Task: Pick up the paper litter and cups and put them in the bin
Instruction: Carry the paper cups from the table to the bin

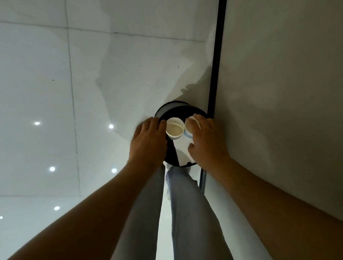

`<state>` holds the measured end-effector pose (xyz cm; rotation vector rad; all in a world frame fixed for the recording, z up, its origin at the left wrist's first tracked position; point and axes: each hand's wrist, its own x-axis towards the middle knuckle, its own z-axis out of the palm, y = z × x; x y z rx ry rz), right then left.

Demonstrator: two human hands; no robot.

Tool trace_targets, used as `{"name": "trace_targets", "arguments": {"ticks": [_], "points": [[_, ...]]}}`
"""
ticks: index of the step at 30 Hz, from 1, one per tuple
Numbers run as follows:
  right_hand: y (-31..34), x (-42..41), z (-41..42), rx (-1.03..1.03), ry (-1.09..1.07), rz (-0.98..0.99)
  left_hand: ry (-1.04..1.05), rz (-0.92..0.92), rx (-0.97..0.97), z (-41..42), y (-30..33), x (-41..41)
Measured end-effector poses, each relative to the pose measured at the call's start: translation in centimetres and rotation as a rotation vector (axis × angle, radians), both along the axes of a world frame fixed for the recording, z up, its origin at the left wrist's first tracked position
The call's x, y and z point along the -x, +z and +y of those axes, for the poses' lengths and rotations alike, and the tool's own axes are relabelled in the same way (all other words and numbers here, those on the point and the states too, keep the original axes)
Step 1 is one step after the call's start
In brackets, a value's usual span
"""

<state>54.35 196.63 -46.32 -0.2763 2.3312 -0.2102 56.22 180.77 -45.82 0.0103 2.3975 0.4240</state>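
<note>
A pale, glossy tiled floor (39, 78) is seen from above, with ceiling lights reflected in it as bright spots at the left. A grey wall (296, 79) is met along a black skirting strip (217, 50) at the right. A round black bin (177, 109) is stood on the floor just beside that strip, with both hands held over its mouth.

The left hand (149, 140) is curled around a white paper cup (174, 129), whose open rim is turned toward the camera; the fingers are hidden on the cup's far side. The right hand (205, 139) is wrapped around a second cup (188, 126), of which only part of the rim and a pale blue band are shown. The two cups are held just beside each other above the bin. A white sheet of paper (181, 151) is seen below the cups; whether it is pinched by the right thumb or lies inside the bin cannot be told.

No writing or brand can be read on the cups, paper or bin. Much of the bin's rim is covered by the hands, and its interior is too dark to make out. Light trouser legs (185, 210) are partly visible between the forearms.
</note>
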Motion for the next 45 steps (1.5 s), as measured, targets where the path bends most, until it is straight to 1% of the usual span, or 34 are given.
{"name": "trace_targets", "arguments": {"ticks": [5, 9, 15, 21, 27, 31, 32, 33, 35, 39, 45], "points": [[10.3, 0.8, -2.9, -0.044, 0.127, 0.004, 0.047, 0.069, 0.057, -3.0, 10.1, -0.3], [19.0, -0.1, -6.3, 0.013, 0.221, 0.057, 0.148, 0.077, 0.126, -5.7, 18.4, -3.0], [30.3, -5.5, -12.4, 0.086, 0.460, 0.093, 0.414, 0.082, 0.214, -8.9, 29.5, -12.8], [37.3, -13.9, -19.9, 0.092, 0.759, 0.114, 0.755, 0.049, 0.286, -12.4, 36.3, -25.5], [41.2, -25.9, -28.3, 0.110, 1.071, 0.165, 1.068, 0.062, 0.320, -17.0, 39.3, -39.4], [42.2, -36.1, -34.4, 0.112, 1.227, 0.182, 1.228, 0.085, 0.329, -20.4, 40.3, -50.0], [42.1, -37.1, -34.8, 0.111, 1.235, 0.182, 1.245, 0.077, 0.318, -20.4, 40.4, -50.8], [42.2, -41.6, -37.1, 0.140, 1.286, 0.190, 1.291, 0.073, 0.328, -21.7, 40.5, -55.6], [42.3, -46.1, -39.0, 0.139, 1.322, 0.181, 1.336, 0.065, 0.344, -22.8, 41.2, -59.9], [42.8, -59.1, -43.0, 0.185, 1.490, 0.134, 1.528, 0.023, 0.368, -24.9, 42.2, -72.6], [42.9, -71.9, -48.3, 0.216, 1.715, 0.134, 1.771, -0.011, 0.380, -26.8, 42.7, -84.6]]}}
